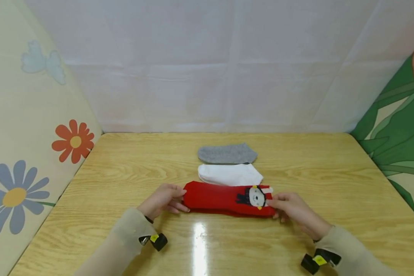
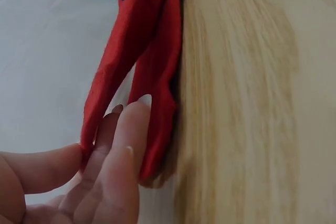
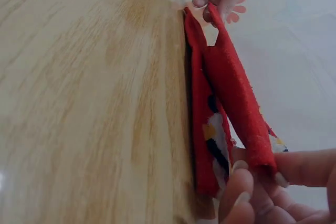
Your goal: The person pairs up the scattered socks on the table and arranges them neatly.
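Note:
A pair of red socks lies across the table's middle in the head view, one over the other. The upper red sock (image 1: 214, 196) bears a monkey-like face near its right end. My left hand (image 1: 165, 200) pinches its left end, with fingers between the two layers in the left wrist view. At the patterned end, my right hand (image 1: 293, 209) pinches it between thumb and fingers. The right wrist view shows the upper sock raised and the lower red sock (image 3: 198, 87) resting on the wood. Just behind lie a white sock (image 1: 227, 174) and a grey sock (image 1: 227, 153), both flat.
The wooden table (image 1: 141, 168) meets a white cloth backdrop (image 1: 207, 76) at its far edge. A flower-printed panel (image 1: 13, 115) stands on the left and a leafy panel (image 1: 400, 142) on the right. Small black cameras (image 1: 158, 241) are strapped to both wrists.

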The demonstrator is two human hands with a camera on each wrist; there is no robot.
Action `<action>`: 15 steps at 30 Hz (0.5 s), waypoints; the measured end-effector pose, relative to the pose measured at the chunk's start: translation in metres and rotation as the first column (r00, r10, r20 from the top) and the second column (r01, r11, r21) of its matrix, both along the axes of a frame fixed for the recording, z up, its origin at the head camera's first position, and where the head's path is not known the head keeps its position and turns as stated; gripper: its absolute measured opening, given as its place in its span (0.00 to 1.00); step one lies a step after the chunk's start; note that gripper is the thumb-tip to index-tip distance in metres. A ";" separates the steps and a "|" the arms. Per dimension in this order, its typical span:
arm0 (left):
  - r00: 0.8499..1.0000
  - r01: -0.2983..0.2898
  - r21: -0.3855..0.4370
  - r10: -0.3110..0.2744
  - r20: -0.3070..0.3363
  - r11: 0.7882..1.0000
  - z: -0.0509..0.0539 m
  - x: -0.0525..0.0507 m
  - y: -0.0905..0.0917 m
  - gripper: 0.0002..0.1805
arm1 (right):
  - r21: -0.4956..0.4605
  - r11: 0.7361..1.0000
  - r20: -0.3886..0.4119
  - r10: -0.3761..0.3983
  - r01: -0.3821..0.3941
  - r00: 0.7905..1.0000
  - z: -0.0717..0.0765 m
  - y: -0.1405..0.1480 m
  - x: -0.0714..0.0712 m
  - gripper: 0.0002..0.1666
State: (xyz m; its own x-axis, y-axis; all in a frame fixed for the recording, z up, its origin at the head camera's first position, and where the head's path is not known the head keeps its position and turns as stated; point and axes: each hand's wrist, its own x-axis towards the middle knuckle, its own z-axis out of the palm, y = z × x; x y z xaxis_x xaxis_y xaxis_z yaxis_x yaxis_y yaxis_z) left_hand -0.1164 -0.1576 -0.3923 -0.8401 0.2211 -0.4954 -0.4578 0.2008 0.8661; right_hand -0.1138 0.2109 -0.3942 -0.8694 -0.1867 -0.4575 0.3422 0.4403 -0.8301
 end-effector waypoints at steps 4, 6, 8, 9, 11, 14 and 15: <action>1.000 -0.005 -0.077 0.004 -0.010 0.997 -0.002 -0.001 0.003 0.08 | 0.034 0.999 0.007 0.020 -0.020 1.000 0.000 -0.003 -0.001 0.11; 1.000 -0.011 -0.131 0.007 -0.026 0.991 -0.003 -0.001 0.005 0.08 | 0.046 0.998 -0.007 0.049 -0.048 0.999 0.000 -0.004 -0.002 0.11; 0.999 -0.015 -0.191 0.006 -0.045 0.982 -0.003 -0.002 0.008 0.07 | 0.060 0.996 -0.024 0.074 -0.072 0.997 0.000 -0.006 -0.003 0.11; 0.999 -0.017 -0.219 0.006 -0.049 0.976 -0.003 -0.002 0.009 0.07 | 0.070 0.994 -0.038 0.092 -0.089 0.995 -0.001 -0.007 -0.004 0.12; 0.998 -0.018 -0.274 0.002 -0.057 0.962 -0.002 -0.003 0.011 0.07 | 0.096 0.989 -0.062 0.117 -0.111 0.991 -0.001 -0.009 -0.005 0.13; 0.998 0.002 -0.336 -0.023 -0.058 0.942 -0.001 -0.005 0.014 0.07 | 0.148 0.980 -0.094 0.145 -0.131 0.985 -0.001 -0.011 -0.006 0.14; 0.998 0.008 -0.352 -0.029 -0.055 0.936 -0.001 -0.006 0.015 0.08 | 0.166 0.976 -0.103 0.159 -0.141 0.982 -0.001 -0.012 -0.007 0.14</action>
State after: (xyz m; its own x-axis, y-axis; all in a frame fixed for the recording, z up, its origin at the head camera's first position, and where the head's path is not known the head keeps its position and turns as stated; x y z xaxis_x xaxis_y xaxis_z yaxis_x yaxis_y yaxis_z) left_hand -0.1222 -0.1422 -0.3937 -0.8671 0.0575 -0.4949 -0.4023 0.5050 0.7636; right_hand -0.1206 0.1988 -0.3951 -0.8854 -0.2522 -0.3904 0.1690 0.6077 -0.7759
